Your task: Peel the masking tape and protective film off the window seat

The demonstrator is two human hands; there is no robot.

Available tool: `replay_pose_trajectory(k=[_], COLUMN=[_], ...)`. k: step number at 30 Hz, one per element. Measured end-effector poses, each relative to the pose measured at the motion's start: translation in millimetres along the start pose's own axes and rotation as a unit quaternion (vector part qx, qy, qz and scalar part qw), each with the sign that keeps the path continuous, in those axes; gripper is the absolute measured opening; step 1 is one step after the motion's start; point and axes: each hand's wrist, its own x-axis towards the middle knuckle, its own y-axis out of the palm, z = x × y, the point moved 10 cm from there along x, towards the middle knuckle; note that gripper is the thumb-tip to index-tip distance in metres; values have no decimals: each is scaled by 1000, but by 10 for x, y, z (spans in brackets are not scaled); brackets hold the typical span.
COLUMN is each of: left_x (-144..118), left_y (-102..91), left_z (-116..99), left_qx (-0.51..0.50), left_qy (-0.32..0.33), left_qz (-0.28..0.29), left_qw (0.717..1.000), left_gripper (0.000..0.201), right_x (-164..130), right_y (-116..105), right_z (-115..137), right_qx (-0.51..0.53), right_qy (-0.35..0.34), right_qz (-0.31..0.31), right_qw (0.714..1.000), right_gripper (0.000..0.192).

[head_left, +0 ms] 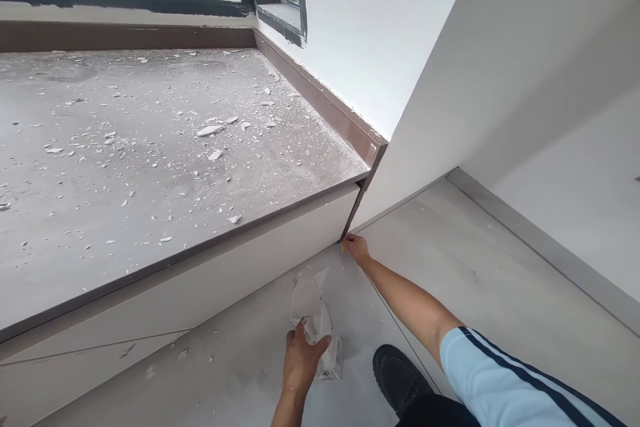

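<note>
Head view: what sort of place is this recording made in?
Probably a room under renovation or fresh finishing. A wide window ledge is strewn with white plaster chips, the walls are bare white, and more chips lie on the floor, where the left hand holds clear plastic film.

White flakes [210, 129] litter the dusty window ledge [125, 167]; a black shoe [397, 377] rests on the floor [475, 280].
</note>
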Motion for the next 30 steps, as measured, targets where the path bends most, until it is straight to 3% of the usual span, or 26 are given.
replay_pose_trajectory(k=[2, 4, 7, 9, 11, 14, 17, 20, 23, 25, 26, 27, 28, 30], left_x=[9, -7, -70, -123, -159, -165, -169, -182, -202, -229, -250, -275, -304, -364], left_y=[68, 109, 152, 172, 144, 58, -11, 3, -18, -94, -136, -172, -197, -211], left_z=[89, 152, 112, -18, -168, -242, -159, -211, -317, -358, -379, -406, -441, -522], left_qx=[73, 82, -152, -341, -445, -517, -560, -556, -540, -528, -521, -514, -509, -504], left_qy=[11, 9, -7, -18, -16, -27, -68, -74, -64, -59, -56, -52, -48, -40], left_qz=[14, 29, 77, 120, 141, 101, 20, 26, 64, 65, 62, 58, 56, 55], left_qw=[997, 996, 985, 932, 884, 849, 826, 827, 837, 845, 849, 854, 858, 861], left_gripper=[47, 19, 18, 28, 30, 28, 28, 28, 20, 15, 13, 12, 10, 10], right_x=[-72, -257, -785, -1246, -1616, -1852, -1859, -1914, -2000, -1849, -1685, -1535, -1458, -1427], right_y=[22, 110, 474, 777, 934, 906, 790, 785, 655, 276, -58, -477, -880, -1418], right_z=[31, 30, -4, 39, 134, 294, 379, 466, 680, 975, 1153, 1331, 1499, 1802], right_qx=[13, 20, 7, -19, -37, -50, -28, 39, 133, 174, 182, 180, 169, 142], right_qy=[0, 5, -8, -73, -155, -234, -236, -220, -183, -200, -228, -264, -299, -355], right_qz=[32, 74, 200, 296, 321, 257, 219, 310, 424, 374, 276, 140, 11, -147], right_qw=[999, 997, 980, 952, 934, 936, 946, 924, 877, 889, 916, 937, 939, 912], right_gripper=[18, 16, 7, 6, 6, 4, 5, 6, 17, 23, 23, 22, 20, 16])
